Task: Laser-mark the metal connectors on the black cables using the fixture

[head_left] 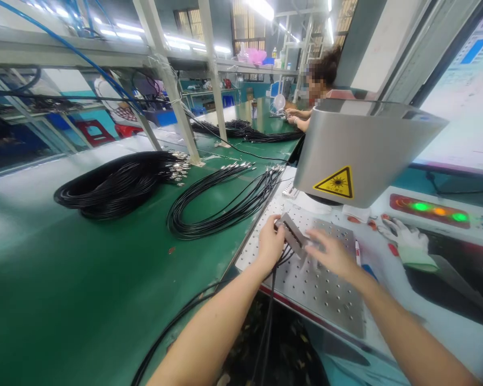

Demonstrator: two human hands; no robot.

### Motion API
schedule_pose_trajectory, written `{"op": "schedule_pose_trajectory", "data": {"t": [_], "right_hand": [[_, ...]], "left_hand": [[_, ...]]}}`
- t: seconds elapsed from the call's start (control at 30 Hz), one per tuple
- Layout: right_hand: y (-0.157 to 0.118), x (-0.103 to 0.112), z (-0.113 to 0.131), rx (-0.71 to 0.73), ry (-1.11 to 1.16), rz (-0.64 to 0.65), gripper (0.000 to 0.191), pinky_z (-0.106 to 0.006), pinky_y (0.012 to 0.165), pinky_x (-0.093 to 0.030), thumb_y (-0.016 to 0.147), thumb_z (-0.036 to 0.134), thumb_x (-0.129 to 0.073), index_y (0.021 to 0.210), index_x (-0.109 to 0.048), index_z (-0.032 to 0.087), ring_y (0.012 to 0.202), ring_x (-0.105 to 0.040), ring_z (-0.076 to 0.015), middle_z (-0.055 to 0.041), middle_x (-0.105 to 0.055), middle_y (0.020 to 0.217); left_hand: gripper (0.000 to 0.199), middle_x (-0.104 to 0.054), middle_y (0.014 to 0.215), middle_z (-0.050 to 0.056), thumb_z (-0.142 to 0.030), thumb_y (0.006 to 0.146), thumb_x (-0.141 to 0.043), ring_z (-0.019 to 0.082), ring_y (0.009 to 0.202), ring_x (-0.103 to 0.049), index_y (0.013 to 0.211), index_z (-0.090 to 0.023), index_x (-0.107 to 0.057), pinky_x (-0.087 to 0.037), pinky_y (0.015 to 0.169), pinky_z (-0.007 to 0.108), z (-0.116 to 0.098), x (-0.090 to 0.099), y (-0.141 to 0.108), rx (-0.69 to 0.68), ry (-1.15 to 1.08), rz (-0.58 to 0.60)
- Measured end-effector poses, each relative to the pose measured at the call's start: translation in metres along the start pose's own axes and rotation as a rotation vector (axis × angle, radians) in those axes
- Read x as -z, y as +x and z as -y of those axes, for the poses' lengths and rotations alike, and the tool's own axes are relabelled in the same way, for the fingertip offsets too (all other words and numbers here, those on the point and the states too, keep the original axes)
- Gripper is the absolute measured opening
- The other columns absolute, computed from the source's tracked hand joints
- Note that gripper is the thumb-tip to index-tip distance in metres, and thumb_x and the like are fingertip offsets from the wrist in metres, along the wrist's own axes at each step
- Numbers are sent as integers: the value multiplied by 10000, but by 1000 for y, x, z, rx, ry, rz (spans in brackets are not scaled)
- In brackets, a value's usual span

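Over the perforated metal plate (330,300), my left hand (270,244) grips one end of a grey slotted metal block (293,235), thumb on its near side. Several black cables (284,258) run out from under the block and hang down past the plate's front edge. At the block's right end is my right hand (330,254), its fingers smeared by motion. Whether it holds any small part cannot be made out. Just above and behind the block stands a grey machine hood (358,145) with a yellow laser warning label (335,184).
On the green table lie a looped cable bundle (185,214) and a thicker cable coil (116,185), both with metal ends. Right of the plate are a marker (358,252), a white glove (412,246) and an indicator panel (430,210). A co-worker (326,80) sits beyond the hood. Shelf posts (173,91) rise at left.
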State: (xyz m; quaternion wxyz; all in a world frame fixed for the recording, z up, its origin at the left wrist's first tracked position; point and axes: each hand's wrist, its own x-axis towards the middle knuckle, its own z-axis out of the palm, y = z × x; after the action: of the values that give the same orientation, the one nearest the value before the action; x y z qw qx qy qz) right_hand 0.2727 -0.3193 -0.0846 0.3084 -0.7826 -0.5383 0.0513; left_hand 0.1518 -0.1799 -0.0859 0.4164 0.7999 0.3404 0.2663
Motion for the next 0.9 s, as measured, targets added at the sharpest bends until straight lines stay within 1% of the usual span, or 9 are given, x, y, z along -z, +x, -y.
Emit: {"op": "schedule_pose_trajectory", "data": {"t": [0.03,0.1,0.23,0.33,0.43,0.53,0.6,0.73,0.9], "right_hand": [[-6,-9,-3,25,-53,40,311,-421,871,-464,807,347,-498,1096,-555,245,1034,-564,-245,-74,-578,1150],[-17,-25,-7,61,-173,52,276,-443,897,-454,810,327,-498,1058,-584,240,1086,-529,-261,-81,-546,1199],[-27,-41,-5,148,-356,-27,224,-455,893,-454,822,270,-483,1003,-606,219,1088,-506,-269,-99,-551,1162],[-25,-41,0,198,-426,-40,201,-445,882,-455,842,264,-464,965,-611,202,1062,-508,-265,-104,-566,1118],[-22,-40,2,207,-458,-42,191,-454,890,-440,853,296,-475,930,-618,196,1041,-510,-269,-104,-578,1088],[-20,-40,-2,201,-426,-41,195,-451,889,-434,864,327,-470,911,-620,213,1026,-516,-260,-87,-587,1075],[-20,-36,-8,194,-386,-48,195,-445,891,-430,869,324,-458,900,-623,224,1022,-517,-251,-75,-593,1064],[-22,-24,-25,184,-364,-96,195,-466,900,-406,852,329,-475,874,-639,225,990,-518,-257,-75,-602,1022],[-28,-16,-40,202,-408,-108,171,-452,891,-392,824,353,-527,854,-637,225,970,-507,-258,-72,-590,956]], "left_hand": [[291,-602,856,33,-148,839,-387,130,695,-574,1117,-181,-463,-472,671,247,10,-2,1,48,4,-4],[272,-600,860,42,-155,843,-389,133,712,-575,1102,-167,-472,-475,686,253,27,-6,0,91,48,-11],[217,-565,1001,102,-173,826,-456,210,944,-537,1031,-143,-520,-429,858,360,43,-2,-6,40,178,11],[184,-530,1022,119,-140,806,-479,247,1015,-489,973,-129,-554,-379,920,404,47,8,-7,-61,283,89],[254,-533,981,92,-92,820,-432,218,984,-495,1040,-146,-547,-396,900,352,52,18,-5,-193,347,200],[259,-529,939,86,-93,858,-361,203,905,-508,1007,-156,-564,-427,829,322,56,23,1,-381,540,320],[256,-524,891,80,-109,880,-331,194,855,-510,937,-157,-576,-436,790,308,55,21,5,-466,647,374],[218,-524,868,70,-96,873,-352,190,850,-504,870,-160,-561,-440,781,302,44,10,7,-523,675,426],[195,-533,875,88,-54,849,-366,203,831,-503,868,-145,-537,-450,749,316,37,3,3,-590,734,421]]}}
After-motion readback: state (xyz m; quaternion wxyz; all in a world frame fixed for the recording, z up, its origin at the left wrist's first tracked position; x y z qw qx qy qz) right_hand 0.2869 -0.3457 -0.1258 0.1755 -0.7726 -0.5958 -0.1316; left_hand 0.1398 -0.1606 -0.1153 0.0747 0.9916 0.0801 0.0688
